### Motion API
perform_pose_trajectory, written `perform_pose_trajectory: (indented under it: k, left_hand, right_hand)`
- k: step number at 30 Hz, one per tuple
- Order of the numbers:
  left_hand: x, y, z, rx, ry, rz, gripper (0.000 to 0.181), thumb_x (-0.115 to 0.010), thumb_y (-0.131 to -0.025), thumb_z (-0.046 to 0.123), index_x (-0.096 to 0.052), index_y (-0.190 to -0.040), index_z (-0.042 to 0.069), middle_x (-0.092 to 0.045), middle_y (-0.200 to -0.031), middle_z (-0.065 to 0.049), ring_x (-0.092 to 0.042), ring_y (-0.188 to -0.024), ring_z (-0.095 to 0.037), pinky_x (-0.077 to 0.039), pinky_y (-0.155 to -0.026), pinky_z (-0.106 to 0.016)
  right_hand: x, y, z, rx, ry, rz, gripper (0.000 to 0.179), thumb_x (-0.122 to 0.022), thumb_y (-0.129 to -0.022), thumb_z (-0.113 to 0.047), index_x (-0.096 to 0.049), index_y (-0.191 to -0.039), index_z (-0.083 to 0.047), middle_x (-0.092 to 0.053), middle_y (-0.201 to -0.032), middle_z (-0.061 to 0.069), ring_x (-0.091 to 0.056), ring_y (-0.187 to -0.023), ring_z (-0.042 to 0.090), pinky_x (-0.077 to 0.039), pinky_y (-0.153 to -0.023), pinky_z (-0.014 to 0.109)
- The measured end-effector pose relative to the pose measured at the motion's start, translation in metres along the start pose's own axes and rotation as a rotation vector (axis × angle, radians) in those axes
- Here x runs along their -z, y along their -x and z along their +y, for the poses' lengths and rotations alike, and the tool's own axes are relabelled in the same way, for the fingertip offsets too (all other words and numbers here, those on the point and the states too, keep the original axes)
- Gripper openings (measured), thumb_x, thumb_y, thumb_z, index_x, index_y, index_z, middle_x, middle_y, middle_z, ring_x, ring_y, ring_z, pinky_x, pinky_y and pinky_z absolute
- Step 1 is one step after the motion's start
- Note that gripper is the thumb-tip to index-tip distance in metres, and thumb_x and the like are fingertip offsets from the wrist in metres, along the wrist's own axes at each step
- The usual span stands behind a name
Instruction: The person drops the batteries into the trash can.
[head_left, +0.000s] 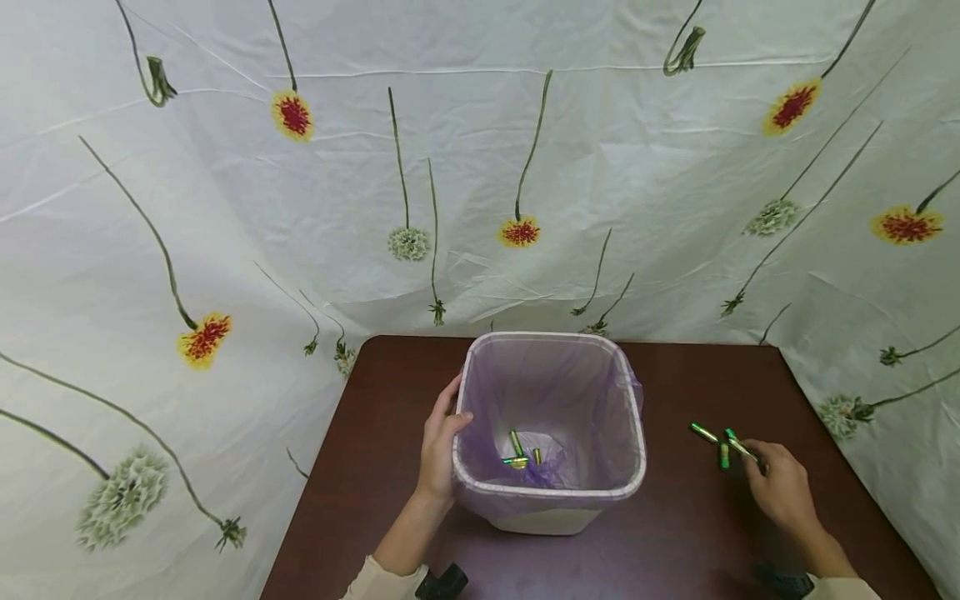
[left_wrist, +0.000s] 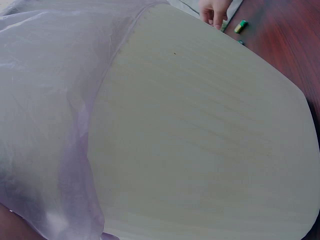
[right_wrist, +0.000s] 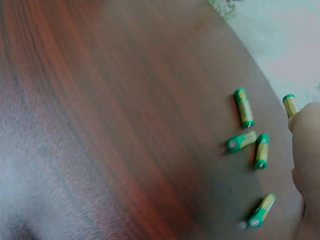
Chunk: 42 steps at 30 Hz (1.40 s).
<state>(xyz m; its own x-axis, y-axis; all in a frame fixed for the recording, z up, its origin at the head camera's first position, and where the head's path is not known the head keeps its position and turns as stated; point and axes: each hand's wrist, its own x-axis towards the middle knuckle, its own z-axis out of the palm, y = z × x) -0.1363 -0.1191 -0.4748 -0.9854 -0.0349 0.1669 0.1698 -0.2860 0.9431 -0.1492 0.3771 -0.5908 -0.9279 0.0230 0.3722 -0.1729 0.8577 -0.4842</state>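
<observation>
A pale trash bin [head_left: 551, 523] with a thin purple liner bag [head_left: 480, 400] over its rim stands upright on the table. My left hand [head_left: 438, 446] grips its left side, thumb over the rim and fingers on the outside wall. Inside, several green-and-gold batteries [head_left: 515, 443] lie at the bottom. To the right of the bin, my right hand [head_left: 780, 487] pinches one battery [right_wrist: 290, 105] by its end. Close by on the table lie several more, among them one battery [right_wrist: 244, 107] lying alone and two touching or nearly touching batteries [right_wrist: 261, 151].
The dark reddish-brown table [head_left: 675, 542] has rounded corners. A white cloth [head_left: 465, 150] printed with flowers hangs behind it and along both sides. A dark band [head_left: 442, 581] sits at the left wrist, below a light sleeve [head_left: 384, 581].
</observation>
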Motion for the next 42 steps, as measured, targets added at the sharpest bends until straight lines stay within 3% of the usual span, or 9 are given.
perform_pose_trajectory:
  k: [8,27,37,42]
  left_hand:
    - [-0.001,0.001,0.000,-0.007,0.008,0.002,0.061,-0.042,-0.097,0.007,-0.040,-0.158,0.005,-0.043,-0.156,-0.016,-0.043,-0.133,-0.049,-0.044,-0.104,-0.048]
    - [0.001,0.000,0.000,-0.016,0.016,-0.002,0.061,-0.042,-0.097,0.005,-0.040,-0.157,0.004,-0.044,-0.155,-0.020,-0.045,-0.130,-0.050,-0.047,-0.101,-0.048]
    - [0.000,0.001,0.000,-0.009,0.003,0.006,0.060,-0.043,-0.097,0.006,-0.040,-0.157,0.004,-0.044,-0.155,-0.020,-0.048,-0.129,-0.045,-0.047,-0.100,-0.041]
    - [0.000,-0.001,-0.002,-0.023,0.019,-0.007,0.060,-0.042,-0.096,0.005,-0.040,-0.157,0.003,-0.044,-0.154,-0.022,-0.046,-0.130,-0.049,-0.047,-0.102,-0.046]
  right_hand:
    - [0.005,-0.012,-0.012,0.097,-0.027,0.044,0.018,-0.069,-0.089,0.011,-0.071,-0.106,0.005,-0.064,-0.097,0.024,-0.050,-0.071,0.023,-0.039,-0.056,0.037]
    - [0.021,-0.050,-0.059,0.167,-0.087,-0.025,0.021,-0.066,-0.093,0.009,-0.068,-0.113,0.003,-0.061,-0.106,0.021,-0.050,-0.072,0.018,-0.041,-0.056,0.032]
    - [0.034,-0.079,-0.091,0.321,-0.101,0.002,0.024,-0.070,-0.091,0.008,-0.070,-0.114,0.001,-0.064,-0.106,0.017,-0.047,-0.072,0.011,-0.040,-0.058,0.032]
    - [0.042,-0.092,-0.108,0.370,-0.105,0.007,0.026,-0.071,-0.090,0.008,-0.070,-0.114,0.000,-0.065,-0.106,0.016,-0.051,-0.077,0.016,-0.041,-0.060,0.032]
